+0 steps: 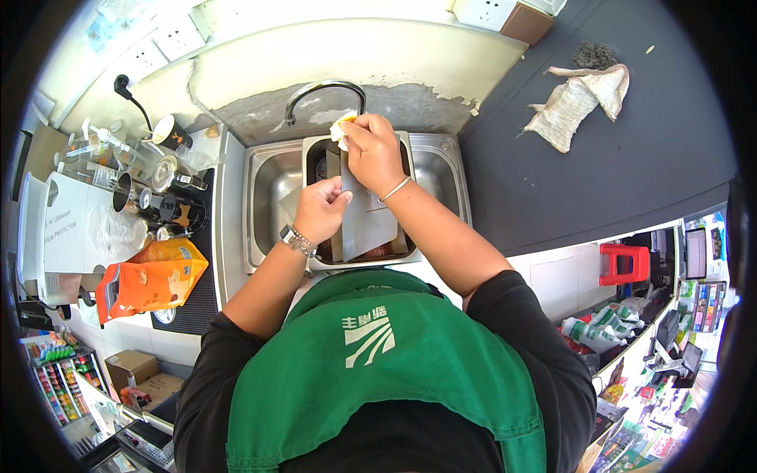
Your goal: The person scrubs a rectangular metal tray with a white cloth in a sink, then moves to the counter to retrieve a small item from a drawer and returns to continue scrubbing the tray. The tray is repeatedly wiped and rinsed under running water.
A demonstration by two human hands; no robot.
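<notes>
A flat grey metal panel (372, 227) stands tilted over a deep steel pan (307, 154). My left hand (320, 210) grips the panel's left edge, thumb on its face. Near the panel's far end, my right hand (375, 155) pinches a crumpled yellow-and-white cloth or sponge (342, 130). The pan sits across a stainless steel double sink (253, 171), with brown-red matter partly visible inside it. Another flat strip (336, 236) shows beside the panel, mostly hidden behind my left hand.
A chrome faucet (325, 86) arches behind the sink. Left of it stand cups, including a black paper cup (171, 133), and an orange pouch (159, 284). On the dark right counter (502, 195) lie a whitish rag (571, 109) and a steel-wool scourer (594, 55). A red stool (624, 264) stands farther right.
</notes>
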